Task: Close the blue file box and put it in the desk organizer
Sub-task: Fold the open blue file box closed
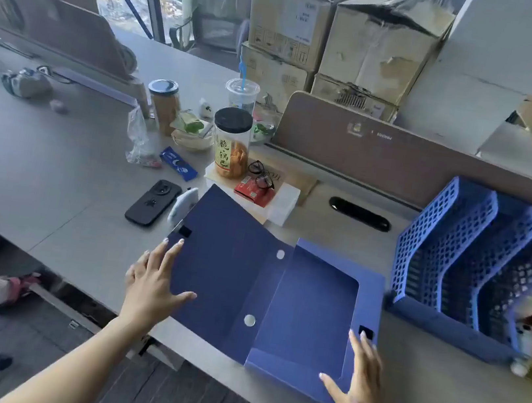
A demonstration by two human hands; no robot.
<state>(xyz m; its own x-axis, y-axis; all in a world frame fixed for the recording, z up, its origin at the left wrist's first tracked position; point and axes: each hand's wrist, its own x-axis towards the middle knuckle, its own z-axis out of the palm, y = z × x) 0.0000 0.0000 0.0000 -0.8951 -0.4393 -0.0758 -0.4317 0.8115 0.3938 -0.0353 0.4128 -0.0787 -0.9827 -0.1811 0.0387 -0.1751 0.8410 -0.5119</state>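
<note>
The blue file box (307, 307) lies open on the grey desk (52, 190) near its front edge. Its lid flap spreads flat to the left and the shallow tray part sits to the right. My left hand (152, 284) rests with spread fingers on the lid's left edge, thumb lying on the flap. My right hand (358, 384) touches the tray's front right corner with fingers apart. The blue perforated desk organizer (469, 262) stands upright just to the right of the box, its slots showing nothing inside.
Behind the box lie a black phone (153, 202), a white mouse (183, 204), glasses on a red packet (260, 179), a snack jar (231, 148) and a plastic cup (242, 94). A brown partition (401, 163) runs behind the organizer. Another person's hands are at the right edge.
</note>
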